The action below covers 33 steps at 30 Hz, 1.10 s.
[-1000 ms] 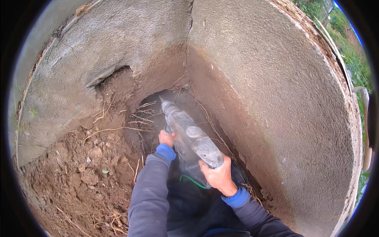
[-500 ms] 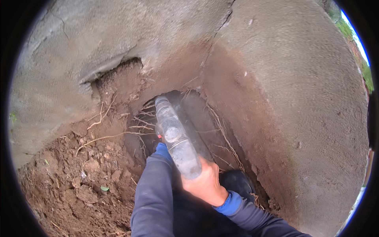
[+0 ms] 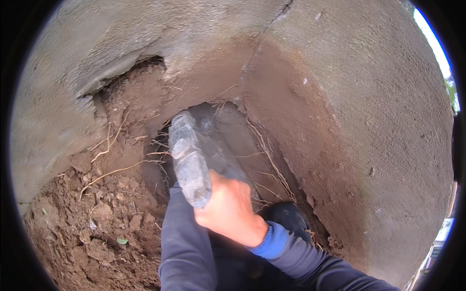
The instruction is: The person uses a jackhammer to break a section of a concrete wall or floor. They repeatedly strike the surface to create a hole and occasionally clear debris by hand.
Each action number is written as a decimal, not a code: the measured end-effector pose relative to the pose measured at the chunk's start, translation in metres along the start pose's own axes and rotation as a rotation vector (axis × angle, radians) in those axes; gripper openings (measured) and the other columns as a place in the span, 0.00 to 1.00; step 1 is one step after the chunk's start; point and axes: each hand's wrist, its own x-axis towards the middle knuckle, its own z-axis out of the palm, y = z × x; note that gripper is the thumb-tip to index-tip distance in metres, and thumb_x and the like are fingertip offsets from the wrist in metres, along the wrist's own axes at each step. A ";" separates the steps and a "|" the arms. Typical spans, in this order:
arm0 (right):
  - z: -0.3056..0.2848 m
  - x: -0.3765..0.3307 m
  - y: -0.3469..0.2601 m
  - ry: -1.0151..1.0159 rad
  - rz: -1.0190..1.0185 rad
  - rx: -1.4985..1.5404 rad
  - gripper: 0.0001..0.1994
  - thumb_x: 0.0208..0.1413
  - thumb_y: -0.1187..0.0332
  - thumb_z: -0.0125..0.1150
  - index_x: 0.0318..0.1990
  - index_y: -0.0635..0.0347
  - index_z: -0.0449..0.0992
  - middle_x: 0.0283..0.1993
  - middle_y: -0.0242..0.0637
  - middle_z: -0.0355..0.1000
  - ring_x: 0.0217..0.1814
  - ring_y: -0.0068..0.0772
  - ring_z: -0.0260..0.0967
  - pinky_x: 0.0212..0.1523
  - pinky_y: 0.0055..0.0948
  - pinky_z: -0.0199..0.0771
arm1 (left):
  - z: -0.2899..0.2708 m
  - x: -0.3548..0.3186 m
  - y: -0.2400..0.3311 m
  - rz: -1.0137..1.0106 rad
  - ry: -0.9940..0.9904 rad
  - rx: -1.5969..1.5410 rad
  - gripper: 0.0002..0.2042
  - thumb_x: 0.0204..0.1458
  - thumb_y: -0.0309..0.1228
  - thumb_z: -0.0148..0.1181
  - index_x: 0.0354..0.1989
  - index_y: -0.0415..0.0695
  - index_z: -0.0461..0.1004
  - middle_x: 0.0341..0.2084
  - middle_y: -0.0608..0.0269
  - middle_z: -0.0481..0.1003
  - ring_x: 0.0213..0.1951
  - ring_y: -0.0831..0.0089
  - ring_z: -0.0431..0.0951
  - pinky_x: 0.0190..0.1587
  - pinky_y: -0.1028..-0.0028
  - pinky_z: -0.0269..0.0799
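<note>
A grey, dust-coated power tool, by its shape a demolition hammer [image 3: 187,155], points down and away into a dug hollow at the foot of the wall. My right hand [image 3: 230,206] is closed round its rear end, with a blue cuff at the wrist. The left forearm in its dark sleeve [image 3: 187,237] reaches up to the tool's near left side. My left hand is hidden behind the tool body, so its fingers do not show. The tool's working tip is also out of sight in the hollow.
Rough concrete walls [image 3: 388,121] meet in a cracked corner ahead. Thin roots [image 3: 272,155] hang along the hollow's right side, and more roots cross its left edge. Loose crumbly soil [image 3: 107,228] is heaped at left. A dark shoe [image 3: 289,220] stands beside my right wrist.
The demolition hammer and my right hand have shifted left, and the rear end has come up a little. The left blue cuff has gone out of sight behind the tool. My view has shifted slightly.
</note>
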 end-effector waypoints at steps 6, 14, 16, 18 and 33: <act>0.008 -0.002 0.005 0.019 0.018 0.066 0.13 0.43 0.70 0.66 0.34 0.65 0.71 0.28 0.54 0.77 0.30 0.60 0.77 0.35 0.52 0.78 | -0.009 -0.022 0.031 -0.047 -0.017 -0.176 0.19 0.54 0.34 0.64 0.53 0.40 0.73 0.41 0.47 0.79 0.41 0.49 0.80 0.46 0.54 0.77; -0.009 0.001 0.039 0.174 0.085 0.227 0.14 0.41 0.69 0.69 0.36 0.60 0.74 0.28 0.54 0.77 0.34 0.63 0.77 0.37 0.52 0.77 | 0.020 0.029 0.028 -0.065 -0.053 -0.236 0.19 0.56 0.34 0.63 0.54 0.41 0.72 0.41 0.49 0.79 0.41 0.51 0.81 0.46 0.54 0.77; -0.019 0.004 0.048 0.157 0.106 0.213 0.14 0.42 0.72 0.68 0.39 0.60 0.78 0.30 0.52 0.78 0.35 0.61 0.78 0.35 0.46 0.78 | 0.026 0.029 0.027 -0.070 -0.054 -0.265 0.19 0.56 0.35 0.63 0.55 0.41 0.72 0.42 0.49 0.79 0.41 0.51 0.81 0.46 0.54 0.77; -0.024 0.007 0.052 0.159 0.106 0.231 0.13 0.41 0.73 0.69 0.39 0.61 0.79 0.32 0.51 0.78 0.35 0.58 0.78 0.34 0.43 0.78 | 0.029 0.024 0.026 -0.081 -0.053 -0.297 0.20 0.57 0.35 0.62 0.55 0.41 0.72 0.42 0.50 0.79 0.41 0.51 0.81 0.46 0.54 0.77; -0.005 0.008 0.029 -0.078 -0.004 0.145 0.07 0.47 0.75 0.57 0.33 0.69 0.69 0.27 0.58 0.75 0.29 0.61 0.77 0.34 0.55 0.77 | 0.032 -0.033 0.073 -0.104 -0.054 -0.479 0.20 0.59 0.35 0.59 0.59 0.42 0.70 0.43 0.53 0.79 0.40 0.55 0.81 0.46 0.54 0.79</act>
